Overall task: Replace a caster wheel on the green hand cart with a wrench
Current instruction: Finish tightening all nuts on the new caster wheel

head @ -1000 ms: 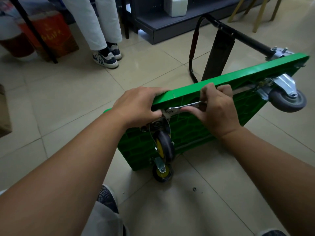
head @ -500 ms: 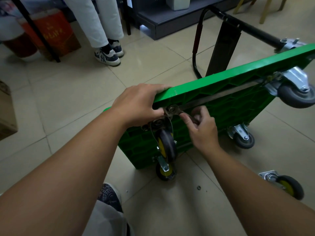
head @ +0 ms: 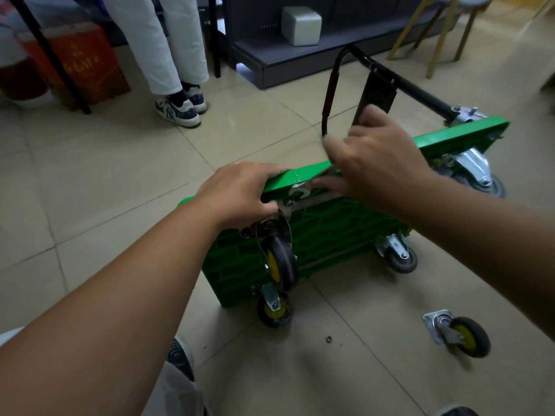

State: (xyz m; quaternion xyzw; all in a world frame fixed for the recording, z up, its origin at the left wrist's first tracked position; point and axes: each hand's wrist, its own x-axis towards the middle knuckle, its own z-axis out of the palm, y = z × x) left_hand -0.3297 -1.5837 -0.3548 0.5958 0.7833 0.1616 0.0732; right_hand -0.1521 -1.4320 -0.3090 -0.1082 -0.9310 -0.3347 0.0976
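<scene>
Loose caster and small ring beside cart

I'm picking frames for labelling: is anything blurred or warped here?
Head view: the right hand is motion-smeared, fingers indistinct; the left hand and the wrench look fairly sharp; the wide lens bows the floor tile lines.

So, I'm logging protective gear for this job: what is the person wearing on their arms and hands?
The left grip and right grip are bare hands, without gloves, and neither wrist carries a watch or band. The left forearm and right forearm are bare, no sleeve in view.
</scene>
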